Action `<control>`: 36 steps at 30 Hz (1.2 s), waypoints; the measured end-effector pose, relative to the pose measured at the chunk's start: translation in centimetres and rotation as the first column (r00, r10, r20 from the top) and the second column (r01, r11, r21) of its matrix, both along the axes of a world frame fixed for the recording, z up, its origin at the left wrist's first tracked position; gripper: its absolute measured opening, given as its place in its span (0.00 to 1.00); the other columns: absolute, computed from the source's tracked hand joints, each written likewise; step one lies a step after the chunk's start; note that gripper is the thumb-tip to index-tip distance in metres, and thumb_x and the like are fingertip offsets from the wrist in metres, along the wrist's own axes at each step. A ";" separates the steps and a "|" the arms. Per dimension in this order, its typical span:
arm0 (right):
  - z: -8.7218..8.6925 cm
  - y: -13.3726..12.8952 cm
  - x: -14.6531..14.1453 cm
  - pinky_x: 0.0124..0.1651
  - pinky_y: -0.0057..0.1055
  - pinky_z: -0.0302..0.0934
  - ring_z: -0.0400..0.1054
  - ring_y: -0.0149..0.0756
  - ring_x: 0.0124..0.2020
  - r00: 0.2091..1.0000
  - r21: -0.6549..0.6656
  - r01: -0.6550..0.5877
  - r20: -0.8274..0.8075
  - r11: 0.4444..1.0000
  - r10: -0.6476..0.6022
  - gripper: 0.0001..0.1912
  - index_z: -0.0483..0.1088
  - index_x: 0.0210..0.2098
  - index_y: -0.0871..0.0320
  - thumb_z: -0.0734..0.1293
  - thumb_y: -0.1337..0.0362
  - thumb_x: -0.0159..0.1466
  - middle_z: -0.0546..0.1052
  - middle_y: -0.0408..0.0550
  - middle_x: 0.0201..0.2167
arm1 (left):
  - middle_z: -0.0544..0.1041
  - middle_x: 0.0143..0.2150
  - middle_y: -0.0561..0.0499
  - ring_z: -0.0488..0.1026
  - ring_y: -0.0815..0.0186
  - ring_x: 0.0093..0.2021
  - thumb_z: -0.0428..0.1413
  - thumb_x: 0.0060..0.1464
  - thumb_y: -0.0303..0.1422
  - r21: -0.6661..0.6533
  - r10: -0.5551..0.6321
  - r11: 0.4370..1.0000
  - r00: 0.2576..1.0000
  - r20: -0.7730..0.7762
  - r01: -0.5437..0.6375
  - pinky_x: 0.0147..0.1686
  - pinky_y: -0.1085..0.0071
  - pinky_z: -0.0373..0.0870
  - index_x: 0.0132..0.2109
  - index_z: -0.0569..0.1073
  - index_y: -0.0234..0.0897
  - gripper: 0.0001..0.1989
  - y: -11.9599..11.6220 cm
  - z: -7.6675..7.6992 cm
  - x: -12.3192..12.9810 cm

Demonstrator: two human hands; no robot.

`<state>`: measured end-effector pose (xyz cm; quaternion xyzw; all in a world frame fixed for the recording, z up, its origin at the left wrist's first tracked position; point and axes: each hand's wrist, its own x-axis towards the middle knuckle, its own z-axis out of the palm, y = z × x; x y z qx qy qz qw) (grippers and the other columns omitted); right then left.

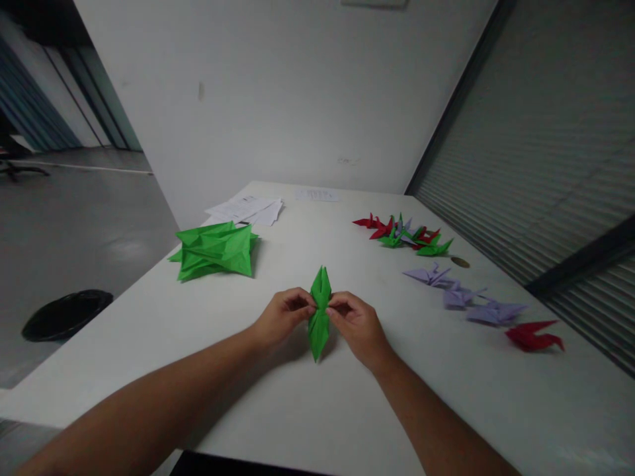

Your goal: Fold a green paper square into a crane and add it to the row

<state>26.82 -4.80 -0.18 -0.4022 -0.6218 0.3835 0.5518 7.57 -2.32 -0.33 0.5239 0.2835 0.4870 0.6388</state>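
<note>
A folded green origami paper [319, 324], long and diamond-shaped with a split top point, stands roughly upright between my hands over the middle of the white table [208, 370]. My left hand [285, 316] pinches its left edge between thumb and fingers. On the opposite edge, my right hand [358, 325] grips it the same way, at about the same height. Its lower tip points toward me, close to the tabletop; whether it touches I cannot tell.
Creased green paper sheets [215, 250] lie stacked at left, before printed papers [245, 210]. On the right are a cluster of folded cranes [404, 235], several purple cranes [459, 295], a red crane [533, 337] and a small round disc [460, 262]. A black bin [67, 314] stands on the floor.
</note>
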 end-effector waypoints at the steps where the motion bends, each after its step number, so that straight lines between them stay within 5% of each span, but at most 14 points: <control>1: 0.1 0.0 0.0 0.45 0.37 0.71 0.74 0.39 0.39 1.000 0.011 0.005 0.005 1.000 -0.005 0.05 0.76 0.36 0.54 0.73 0.61 0.63 0.79 0.48 0.36 | 0.79 0.30 0.50 0.74 0.67 0.31 0.72 0.48 0.36 -0.006 0.003 1.000 1.000 -0.008 -0.003 0.36 0.69 0.70 0.34 0.80 0.34 0.12 0.0 -0.1 -0.1; 12: 1.1 0.0 1.0 0.46 0.36 0.70 0.74 0.39 0.43 0.998 0.087 -0.057 0.030 0.995 0.054 0.11 0.83 0.41 0.48 0.69 0.67 0.64 0.78 0.48 0.40 | 0.84 0.42 0.46 0.81 0.63 0.41 0.72 0.48 0.30 -0.012 -0.170 0.985 0.981 0.087 0.172 0.44 0.67 0.75 0.45 0.81 0.36 0.16 0.3 0.0 -0.6; 24: 0.2 0.2 0.9 0.49 0.37 0.74 0.74 0.41 0.48 0.995 0.087 -0.096 -0.007 0.992 0.097 0.15 0.83 0.47 0.45 0.78 0.62 0.60 0.77 0.50 0.44 | 0.85 0.41 0.46 0.82 0.62 0.41 0.74 0.46 0.33 -0.010 -0.077 0.997 0.996 0.048 0.077 0.47 0.65 0.78 0.44 0.83 0.36 0.17 0.5 -0.6 -0.7; 36: 1.1 -0.1 0.7 0.46 0.37 0.74 0.76 0.41 0.44 0.998 0.145 -0.059 0.015 0.988 0.058 0.05 0.84 0.40 0.49 0.76 0.59 0.64 0.80 0.50 0.41 | 0.83 0.42 0.45 0.79 0.62 0.43 0.71 0.51 0.33 0.246 0.025 0.969 0.999 -0.043 -0.014 0.48 0.64 0.76 0.37 0.85 0.37 0.06 0.4 -0.3 -1.1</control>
